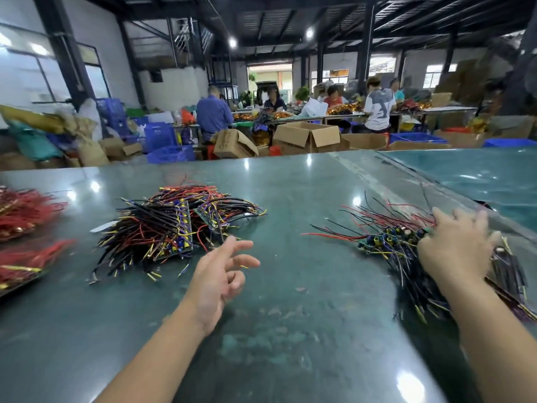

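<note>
Green worktable [305, 199]: red wire bundles [23, 210] at its left edge, wired-board heap [174, 225] left of centre, left hand [218, 274] slack-fingered just beside it, open room mid-table, right hand [459, 248] on the right-edge board pile [392, 242], grip unclear; open cardboard box [308, 135] beyond the far edge.

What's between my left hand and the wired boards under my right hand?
In the head view, only bare, scuffed green tabletop; loose wire ends from the board pile stop short of the left hand.

dark green glossy table [290, 315], wire heap [174, 225] black, red, yellow, purple, green circuit boards [386, 242] with blue capacitors, red bundles [23, 210], blue crates [170, 154], brown cartons [308, 136]
</note>
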`<state>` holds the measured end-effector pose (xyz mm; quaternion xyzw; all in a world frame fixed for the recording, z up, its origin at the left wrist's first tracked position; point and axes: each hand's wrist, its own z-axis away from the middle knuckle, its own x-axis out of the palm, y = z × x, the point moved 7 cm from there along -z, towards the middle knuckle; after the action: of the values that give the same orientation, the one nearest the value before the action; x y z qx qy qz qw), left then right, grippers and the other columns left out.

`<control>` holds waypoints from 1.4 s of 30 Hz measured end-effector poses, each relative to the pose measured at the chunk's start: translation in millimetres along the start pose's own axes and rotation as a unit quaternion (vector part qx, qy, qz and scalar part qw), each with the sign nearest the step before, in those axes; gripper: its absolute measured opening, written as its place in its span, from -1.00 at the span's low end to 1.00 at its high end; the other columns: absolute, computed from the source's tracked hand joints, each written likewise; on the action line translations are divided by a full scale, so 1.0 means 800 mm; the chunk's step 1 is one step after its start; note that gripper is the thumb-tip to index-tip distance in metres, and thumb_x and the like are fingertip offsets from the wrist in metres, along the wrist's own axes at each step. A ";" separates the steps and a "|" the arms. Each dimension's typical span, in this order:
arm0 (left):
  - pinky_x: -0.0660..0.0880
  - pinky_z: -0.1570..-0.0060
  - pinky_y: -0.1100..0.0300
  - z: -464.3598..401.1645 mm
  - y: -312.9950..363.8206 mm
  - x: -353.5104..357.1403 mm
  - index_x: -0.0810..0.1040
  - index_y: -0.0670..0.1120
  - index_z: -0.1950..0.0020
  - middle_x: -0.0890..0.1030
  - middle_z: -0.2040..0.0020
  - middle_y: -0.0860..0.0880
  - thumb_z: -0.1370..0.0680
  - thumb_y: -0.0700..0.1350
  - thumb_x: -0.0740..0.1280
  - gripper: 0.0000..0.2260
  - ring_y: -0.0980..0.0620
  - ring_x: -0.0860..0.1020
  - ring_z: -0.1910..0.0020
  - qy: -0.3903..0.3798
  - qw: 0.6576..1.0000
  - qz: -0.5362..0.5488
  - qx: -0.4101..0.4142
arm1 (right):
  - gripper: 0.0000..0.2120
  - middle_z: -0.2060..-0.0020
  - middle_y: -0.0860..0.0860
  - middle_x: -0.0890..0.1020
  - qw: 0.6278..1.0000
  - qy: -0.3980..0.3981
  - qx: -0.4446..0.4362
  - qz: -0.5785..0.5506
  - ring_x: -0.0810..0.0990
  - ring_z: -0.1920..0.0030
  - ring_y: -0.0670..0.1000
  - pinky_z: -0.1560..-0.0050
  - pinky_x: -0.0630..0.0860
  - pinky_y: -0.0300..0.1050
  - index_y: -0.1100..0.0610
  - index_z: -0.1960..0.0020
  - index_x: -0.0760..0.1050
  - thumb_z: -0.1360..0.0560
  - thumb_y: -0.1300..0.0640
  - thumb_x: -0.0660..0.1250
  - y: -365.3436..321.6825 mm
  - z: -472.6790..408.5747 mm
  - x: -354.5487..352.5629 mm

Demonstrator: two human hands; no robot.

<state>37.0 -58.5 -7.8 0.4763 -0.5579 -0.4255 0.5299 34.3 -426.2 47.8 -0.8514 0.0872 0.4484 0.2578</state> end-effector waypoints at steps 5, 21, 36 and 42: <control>0.43 0.10 0.39 0.008 0.044 -0.020 0.58 0.07 0.08 0.55 0.02 0.05 -0.48 -0.31 0.36 -0.74 0.10 0.54 0.15 0.145 0.896 -0.334 0.255 | -0.66 -0.10 0.16 0.60 0.956 -0.033 -0.217 -0.194 0.50 -0.15 0.20 -0.24 0.37 0.02 0.21 -0.14 0.60 -0.39 0.36 0.32 -0.104 0.074 0.018; 0.25 -0.14 0.15 -0.025 -0.004 -0.067 0.47 0.05 0.02 0.54 -0.01 0.05 -0.50 0.03 0.32 -0.88 -0.08 0.36 -0.17 0.157 0.837 -0.520 0.063 | -0.79 0.04 -0.23 0.47 0.894 -0.211 -0.306 -0.250 0.49 -0.14 -0.09 -0.08 0.31 -0.30 -0.01 -0.01 0.62 -0.51 0.21 0.26 -0.164 0.145 0.078; 0.28 -0.08 0.26 -0.031 0.004 -0.060 0.62 0.04 -0.16 0.59 -0.13 0.03 -0.49 -0.08 0.38 -0.75 -0.01 0.44 -0.12 0.167 0.845 -0.492 0.128 | -0.81 -0.01 -0.21 0.53 0.888 -0.237 -0.297 -0.259 0.51 -0.09 -0.11 -0.12 0.41 -0.20 -0.02 0.03 0.62 -0.53 0.19 0.26 -0.166 0.150 0.069; 0.40 0.18 0.54 -0.013 0.027 -0.041 0.65 -0.01 0.05 0.60 0.12 0.13 -0.41 -0.29 0.46 -0.79 0.32 0.56 0.24 0.165 0.898 -0.355 0.198 | -0.79 0.11 -0.08 0.65 0.841 -0.346 -0.148 -0.388 0.58 0.16 -0.13 0.20 0.39 -0.40 -0.05 0.12 0.62 -0.54 0.19 0.26 -0.163 0.155 0.078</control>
<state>45.0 -22.3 8.0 0.8016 -0.3288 -0.3811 0.3226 31.2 -246.3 -13.1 -0.6328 -0.4126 0.5849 0.2953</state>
